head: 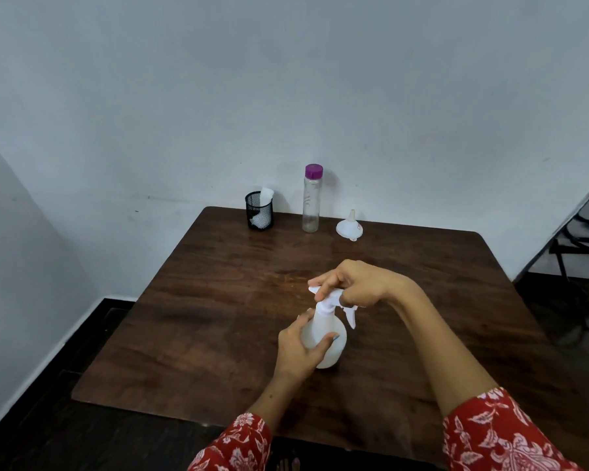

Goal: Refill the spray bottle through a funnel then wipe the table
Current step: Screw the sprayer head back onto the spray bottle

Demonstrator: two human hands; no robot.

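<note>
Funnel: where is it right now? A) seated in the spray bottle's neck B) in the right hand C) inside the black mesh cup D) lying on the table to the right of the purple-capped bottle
D: the white funnel lies on the table, right of the purple-capped bottle, away from both hands.

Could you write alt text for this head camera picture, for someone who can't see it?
A person's left hand holds a white spray bottle on a wooden table while the right hand grips its spray head. Behind stand a purple-capped bottle, funnel and mesh cup.
</note>
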